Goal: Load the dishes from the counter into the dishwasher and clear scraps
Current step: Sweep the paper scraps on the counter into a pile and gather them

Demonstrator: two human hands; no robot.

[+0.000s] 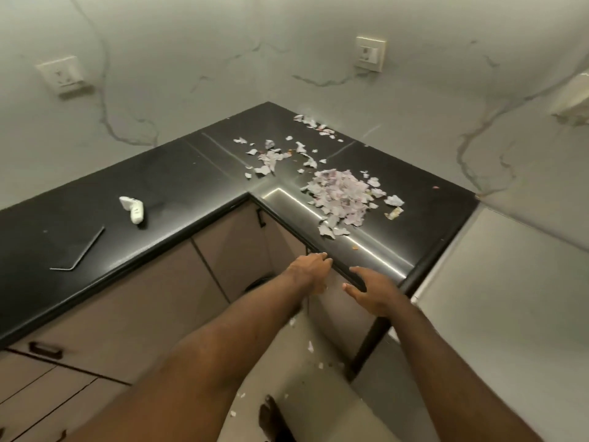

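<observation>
Black polished stone worktop (165, 186) carries the heap of pale purple-white peel scraps (342, 199) by its inner corner. My left hand (310, 266) touches the front rim, grip loose and released, while my right hand (373, 291) hovers beside it, fingers spread, grasping nothing.

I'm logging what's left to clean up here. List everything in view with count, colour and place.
black L-shaped stone countertop: one, black, wraps the wall corner
heap of pale lilac-white peel scraps: one, on the counter's right arm
scattered peel scraps: many, whitish, behind the heap toward the corner
fallen scraps: several, whitish, on the floor below the counter
small white plastic object: one, white, counter's left arm
thin bent metal rod: one, grey, left of that object
wall sockets: two, cream, marbled wall
cabinet doors: beige, under the counter
left hand: fingers curled at the counter's edge
right hand: open, beside it
</observation>
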